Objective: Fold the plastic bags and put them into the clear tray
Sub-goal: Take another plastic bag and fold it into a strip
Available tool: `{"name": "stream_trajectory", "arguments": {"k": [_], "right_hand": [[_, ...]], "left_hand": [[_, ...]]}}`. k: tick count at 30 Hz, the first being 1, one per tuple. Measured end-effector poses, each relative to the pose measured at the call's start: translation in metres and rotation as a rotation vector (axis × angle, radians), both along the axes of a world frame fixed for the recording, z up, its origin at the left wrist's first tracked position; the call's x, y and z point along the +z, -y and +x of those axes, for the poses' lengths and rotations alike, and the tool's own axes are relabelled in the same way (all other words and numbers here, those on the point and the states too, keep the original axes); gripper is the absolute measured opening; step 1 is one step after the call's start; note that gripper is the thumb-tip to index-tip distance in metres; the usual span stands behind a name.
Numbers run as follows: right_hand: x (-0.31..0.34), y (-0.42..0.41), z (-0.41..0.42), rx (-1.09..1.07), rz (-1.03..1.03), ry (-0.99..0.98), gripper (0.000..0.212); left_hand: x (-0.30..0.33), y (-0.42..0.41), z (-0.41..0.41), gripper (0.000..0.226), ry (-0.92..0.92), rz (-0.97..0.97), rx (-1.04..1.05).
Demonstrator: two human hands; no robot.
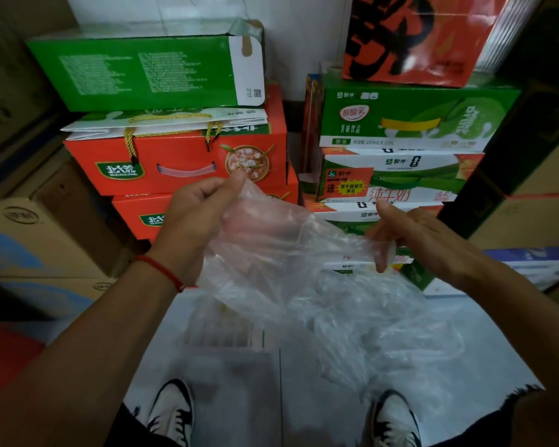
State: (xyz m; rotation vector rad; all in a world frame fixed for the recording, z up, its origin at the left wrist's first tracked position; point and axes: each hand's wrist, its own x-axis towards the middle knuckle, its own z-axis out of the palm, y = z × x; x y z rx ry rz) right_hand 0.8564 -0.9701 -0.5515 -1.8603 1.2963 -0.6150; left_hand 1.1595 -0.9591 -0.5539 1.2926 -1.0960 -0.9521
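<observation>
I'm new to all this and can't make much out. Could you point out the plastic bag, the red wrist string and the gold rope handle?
plastic bag [271, 253]: head view, crumpled middle.
red wrist string [162, 271]: head view, mid-band.
gold rope handle [130, 143]: head view, left strand.

The location is a stockroom or the back storage area of a shop. Retail gift cartons are stacked against a white wall [300, 33]: orange boxes [181, 162] with carry handles at centre left, a green box [136, 72] on top of them, and green milk-drink cases [410, 121] at centre right under a red paper bag [413, 37]. Plain brown cardboard cartons [36, 240] line the left and right edges of the frame.
</observation>
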Motion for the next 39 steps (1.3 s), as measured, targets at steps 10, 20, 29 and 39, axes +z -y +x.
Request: {"name": "stream_trajectory", "arguments": {"k": [10,20,29,39], "right_hand": [[0.0,-0.002,-0.004,0.05,0.073,0.023,0.07],[0.006,-0.006,-0.002,0.088,0.103,0.124,0.048],[0.009,-0.011,0.004,0.077,0.032,0.327,0.03],[-0.001,0.004,-0.005,-0.115,-0.084,0.522,0.013]], "left_hand": [[-0.005,0.007,0.01,0.022,0.021,-0.048,0.208],[-0.016,0.014,0.017,0.042,0.202,-0.145,0.368],[-0.014,0.016,0.021,0.03,0.302,-0.166,0.48],[-0.013,0.013,0.018,0.035,0.26,-0.181,0.433]]}}
